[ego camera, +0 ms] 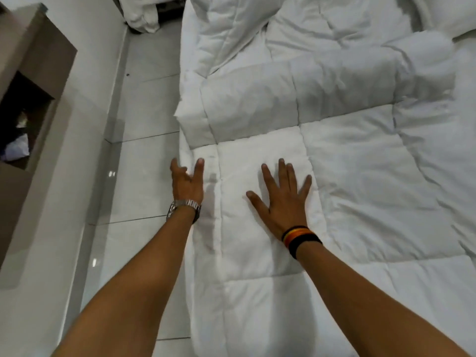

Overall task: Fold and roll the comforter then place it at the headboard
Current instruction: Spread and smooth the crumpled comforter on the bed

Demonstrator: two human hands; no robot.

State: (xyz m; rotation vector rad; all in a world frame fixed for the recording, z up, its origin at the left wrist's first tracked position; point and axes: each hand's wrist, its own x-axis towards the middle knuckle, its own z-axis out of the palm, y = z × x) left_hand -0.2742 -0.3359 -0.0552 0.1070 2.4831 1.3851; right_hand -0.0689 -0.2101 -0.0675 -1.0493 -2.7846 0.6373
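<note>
With the right hand (pixel 282 199) pressed flat and open and the left hand (pixel 186 180) loosely open at the edge, neither gripping, the comforter (pixel 360 176) on the bed may slide floorward and unfold.

The comforter (pixel 347 176) runs past the right and bottom edges; the cabinet (pixel 28 73) is cropped left

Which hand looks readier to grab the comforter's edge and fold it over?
Probably the left hand: it sits at the comforter's floor-side edge, fingers partly curled. The right hand lies flat, spread mid-panel.
</note>
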